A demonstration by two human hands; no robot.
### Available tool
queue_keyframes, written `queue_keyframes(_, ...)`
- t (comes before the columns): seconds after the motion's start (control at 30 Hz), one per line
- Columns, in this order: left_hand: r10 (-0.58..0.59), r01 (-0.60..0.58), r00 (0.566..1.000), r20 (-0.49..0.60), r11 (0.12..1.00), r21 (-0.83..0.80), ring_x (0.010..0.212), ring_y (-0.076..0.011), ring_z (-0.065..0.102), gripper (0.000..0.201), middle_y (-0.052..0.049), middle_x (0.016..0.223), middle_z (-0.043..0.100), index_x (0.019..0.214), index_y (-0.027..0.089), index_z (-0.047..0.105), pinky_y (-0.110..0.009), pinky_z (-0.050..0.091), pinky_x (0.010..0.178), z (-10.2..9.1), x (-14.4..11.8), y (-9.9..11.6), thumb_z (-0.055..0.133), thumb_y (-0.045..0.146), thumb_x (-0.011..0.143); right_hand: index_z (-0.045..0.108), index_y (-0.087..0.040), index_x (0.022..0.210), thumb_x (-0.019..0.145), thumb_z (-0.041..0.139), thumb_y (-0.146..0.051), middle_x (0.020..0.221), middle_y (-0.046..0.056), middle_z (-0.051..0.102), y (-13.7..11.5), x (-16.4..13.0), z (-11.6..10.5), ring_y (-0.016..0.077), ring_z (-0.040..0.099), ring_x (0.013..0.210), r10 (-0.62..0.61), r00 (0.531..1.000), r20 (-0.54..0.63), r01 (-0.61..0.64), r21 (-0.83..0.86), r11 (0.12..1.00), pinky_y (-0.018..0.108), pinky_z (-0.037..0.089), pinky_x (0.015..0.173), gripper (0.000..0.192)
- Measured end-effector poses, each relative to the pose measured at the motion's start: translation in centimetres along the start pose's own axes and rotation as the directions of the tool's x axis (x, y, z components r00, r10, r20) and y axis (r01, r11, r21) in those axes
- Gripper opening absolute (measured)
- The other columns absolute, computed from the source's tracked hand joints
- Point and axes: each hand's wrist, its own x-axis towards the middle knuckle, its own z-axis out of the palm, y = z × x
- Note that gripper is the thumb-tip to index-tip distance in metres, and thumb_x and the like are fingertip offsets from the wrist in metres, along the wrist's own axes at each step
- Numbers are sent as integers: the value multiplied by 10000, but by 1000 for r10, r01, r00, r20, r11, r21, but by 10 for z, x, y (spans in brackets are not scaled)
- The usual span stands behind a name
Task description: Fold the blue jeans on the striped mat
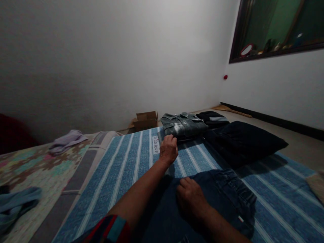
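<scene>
The jeans (202, 202) lie flat on the striped sheet (121, 168) of the bed, nearest the camera. The right hand (191, 199) is pressed on the denim, fingers curled loosely, nothing gripped. The left hand (168, 148) is stretched forward with the arm nearly straight, fingers bent, at the near edge of the folded jacket (183, 125); whether cloth is pinched cannot be told. For a neat fold, the denim is best kept flat under the right palm and creases smoothed outward.
</scene>
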Motion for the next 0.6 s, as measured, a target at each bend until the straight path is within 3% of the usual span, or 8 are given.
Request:
queue_keyframes(0.13,178,-155,982,-63,951,267,1381,-296,292,402,-180,1425,429,1192,135,527,-469,295,1074,19,40,13,455,58,804,524,-199,663,712,628,-90,703,19,538,2,1,3,172,419,689,-16,996,-86,19,39,999,311,257,610,158)
queue_keyframes(0.27,127,-140,990,61,922,360,1401,-319,253,516,-218,1496,317,1351,106,408,-509,217,1100,32,76,21,424,63,838,504,-197,658,693,619,-83,701,22,523,1,1,8,174,405,694,1,990,-143,9,64,998,315,236,606,165)
queue_keyframes(0.4,-20,-50,984,179,924,378,1241,-334,477,531,-225,1327,515,1339,130,420,-496,365,991,32,99,19,511,127,817,494,-195,654,655,615,-58,702,22,513,-1,2,9,173,402,698,36,984,-173,-21,87,996,316,232,612,182)
queue_keyframes(0.5,-16,-71,972,236,932,355,1052,-297,611,432,-191,1102,647,1230,121,511,-399,462,871,27,110,11,546,180,803,490,-192,655,618,626,-45,700,20,508,-1,4,7,171,398,691,26,983,-183,-8,97,995,313,234,610,203)
queue_keyframes(0.6,-11,-84,964,266,935,343,993,-276,644,333,-157,1044,679,1141,144,569,-341,485,817,20,119,1,509,211,820,484,-192,650,595,622,-23,689,17,504,-1,6,4,168,393,681,26,983,-182,-7,101,995,311,227,601,226)
